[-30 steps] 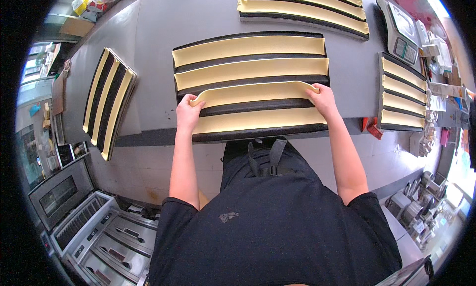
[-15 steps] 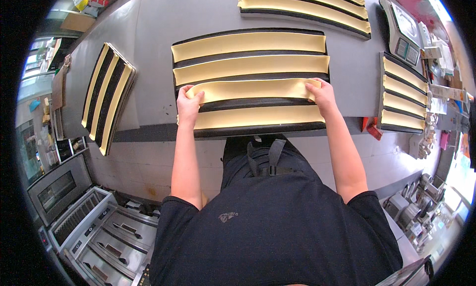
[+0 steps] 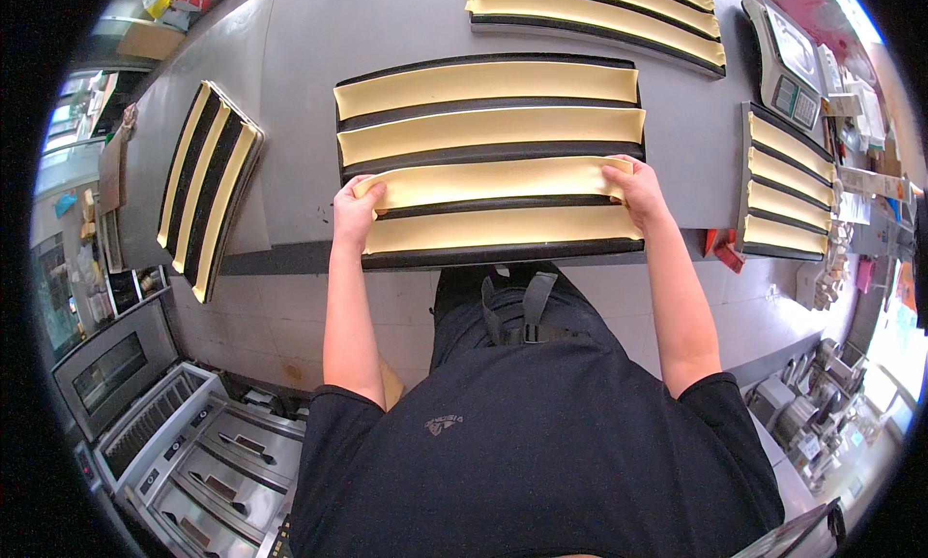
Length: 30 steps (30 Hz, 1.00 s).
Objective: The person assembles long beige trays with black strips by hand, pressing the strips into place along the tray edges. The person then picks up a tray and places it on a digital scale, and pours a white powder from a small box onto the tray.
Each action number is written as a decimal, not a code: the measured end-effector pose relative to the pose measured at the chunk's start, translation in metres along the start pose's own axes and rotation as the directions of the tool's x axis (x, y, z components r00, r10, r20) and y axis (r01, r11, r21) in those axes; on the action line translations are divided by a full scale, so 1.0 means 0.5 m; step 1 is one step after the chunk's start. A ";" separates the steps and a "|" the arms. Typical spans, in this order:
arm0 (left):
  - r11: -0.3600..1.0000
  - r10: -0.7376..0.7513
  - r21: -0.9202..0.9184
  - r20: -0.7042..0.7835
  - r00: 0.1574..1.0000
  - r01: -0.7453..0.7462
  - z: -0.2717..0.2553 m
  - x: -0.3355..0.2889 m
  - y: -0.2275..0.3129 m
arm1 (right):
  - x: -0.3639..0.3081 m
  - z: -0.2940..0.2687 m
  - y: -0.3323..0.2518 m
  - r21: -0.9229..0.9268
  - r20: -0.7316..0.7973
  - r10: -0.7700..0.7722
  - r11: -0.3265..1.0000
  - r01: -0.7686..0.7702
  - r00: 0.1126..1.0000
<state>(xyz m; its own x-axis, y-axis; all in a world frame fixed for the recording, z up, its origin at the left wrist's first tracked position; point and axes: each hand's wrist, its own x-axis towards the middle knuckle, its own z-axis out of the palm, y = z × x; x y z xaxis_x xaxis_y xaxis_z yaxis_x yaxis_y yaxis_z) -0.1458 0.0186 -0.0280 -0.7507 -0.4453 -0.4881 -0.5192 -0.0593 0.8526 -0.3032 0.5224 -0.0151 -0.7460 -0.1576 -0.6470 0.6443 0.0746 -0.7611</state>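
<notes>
Between left hand (image 3: 355,213) and right hand (image 3: 643,192), cream strip (image 3: 493,181), each hand pinching an end

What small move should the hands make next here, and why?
Probably to settle both ends of the held cream strip onto the black tray and let go: the left hand and right hand each pinch one end, while the three other strips lie unheld along that tray.

Bright light, whitened glare at far right, strong fisheye curvature
</notes>
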 end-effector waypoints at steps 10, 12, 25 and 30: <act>1.000 -0.006 -0.012 0.011 1.000 0.006 0.009 -0.002 0.002 | 0.002 -0.008 0.009 0.000 -0.012 -0.002 1.000 0.002 1.000; 0.999 -0.013 0.030 0.018 1.000 0.012 0.010 0.001 0.007 | 0.006 -0.013 0.014 -0.033 -0.013 -0.012 0.999 0.011 1.000; 0.953 0.117 0.286 -0.054 0.992 -0.097 -0.087 0.018 0.011 | -0.004 -0.060 -0.018 -0.224 -0.051 -0.096 0.971 0.082 0.994; 0.998 0.059 0.006 -0.080 0.995 -0.058 -0.080 0.010 0.004 | -0.014 -0.100 -0.003 -0.130 -0.092 -0.187 0.976 0.175 0.978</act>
<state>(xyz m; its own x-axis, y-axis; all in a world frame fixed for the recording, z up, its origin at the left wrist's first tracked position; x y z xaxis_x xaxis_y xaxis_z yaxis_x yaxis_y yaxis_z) -0.1341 -0.0195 -0.0210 -0.7447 -0.5179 -0.4209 -0.4769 -0.0282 0.8785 -0.3074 0.5728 -0.0120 -0.8657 -0.0776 -0.4945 0.4768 0.1728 -0.8619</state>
